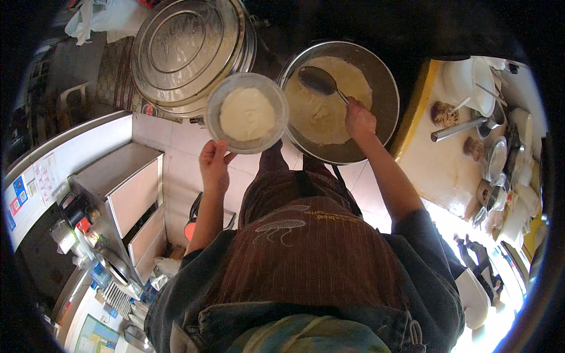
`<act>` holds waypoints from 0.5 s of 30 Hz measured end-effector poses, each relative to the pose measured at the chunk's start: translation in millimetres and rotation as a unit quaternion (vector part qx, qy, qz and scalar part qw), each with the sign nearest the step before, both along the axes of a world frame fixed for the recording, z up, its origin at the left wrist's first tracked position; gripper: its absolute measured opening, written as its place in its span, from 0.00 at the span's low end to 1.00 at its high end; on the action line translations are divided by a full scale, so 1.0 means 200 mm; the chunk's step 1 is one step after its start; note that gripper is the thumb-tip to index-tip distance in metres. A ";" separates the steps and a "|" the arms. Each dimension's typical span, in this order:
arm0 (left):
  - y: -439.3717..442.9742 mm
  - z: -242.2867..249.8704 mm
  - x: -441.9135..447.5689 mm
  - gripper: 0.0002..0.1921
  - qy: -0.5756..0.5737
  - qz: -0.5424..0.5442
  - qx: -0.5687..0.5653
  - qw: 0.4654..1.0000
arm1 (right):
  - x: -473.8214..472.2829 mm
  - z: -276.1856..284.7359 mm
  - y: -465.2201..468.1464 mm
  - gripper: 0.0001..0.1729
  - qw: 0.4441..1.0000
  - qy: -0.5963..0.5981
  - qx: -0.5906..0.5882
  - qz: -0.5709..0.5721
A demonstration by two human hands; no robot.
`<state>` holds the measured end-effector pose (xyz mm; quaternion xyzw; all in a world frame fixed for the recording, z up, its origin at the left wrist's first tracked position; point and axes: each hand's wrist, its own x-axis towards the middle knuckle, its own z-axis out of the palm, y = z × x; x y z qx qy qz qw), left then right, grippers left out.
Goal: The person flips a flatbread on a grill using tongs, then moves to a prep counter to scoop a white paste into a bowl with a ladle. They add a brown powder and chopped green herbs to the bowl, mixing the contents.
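Observation:
My left hand (215, 165) grips the near rim of a round translucent plastic bowl (282, 112). Pale flour-like powder (248, 112) fills much of that bowl. In my right hand (361, 119) is the handle of a large metal spoon (318, 80), its bowl turned to the left. The spoon is over a wide metal basin (386, 95), where a broad layer of yellowish powder (326, 128) covers much of the bottom. The plastic bowl is left of the basin and overlaps its left rim in view.
A large round metal pot with a ridged lid (185, 44) stands at the upper left. To the right, a counter (423, 150) bears a white tub (468, 84), a saucepan with a long handle (459, 129) and several dishes. A drawer cabinet (137, 194) is at the left.

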<state>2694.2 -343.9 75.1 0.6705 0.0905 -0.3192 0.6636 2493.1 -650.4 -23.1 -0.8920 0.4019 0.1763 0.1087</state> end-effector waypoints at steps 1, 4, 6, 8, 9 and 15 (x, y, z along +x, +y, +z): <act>0.02 0.02 0.00 0.08 -0.008 0.009 -0.003 1.000 | 0.04 -0.04 -0.01 0.14 1.000 -0.026 0.001 0.001; 0.04 0.07 -0.02 0.08 0.036 0.013 0.000 0.999 | 0.12 -0.05 -0.02 0.14 0.999 -0.040 0.029 0.015; 0.03 0.08 -0.04 0.08 0.033 0.012 0.002 0.999 | 0.15 -0.02 -0.01 0.14 0.998 0.005 0.059 0.037; 0.04 0.06 -0.05 0.08 0.044 0.005 0.008 0.999 | 0.15 -0.03 -0.01 0.14 0.990 0.084 0.090 0.073; 0.05 0.05 -0.05 0.08 0.038 -0.002 0.003 0.999 | 0.14 -0.04 0.00 0.14 0.989 0.068 0.099 0.090; 0.16 -0.06 -0.06 0.03 0.029 0.011 -0.027 0.999 | 0.01 -0.34 0.04 0.16 0.970 0.027 0.214 0.111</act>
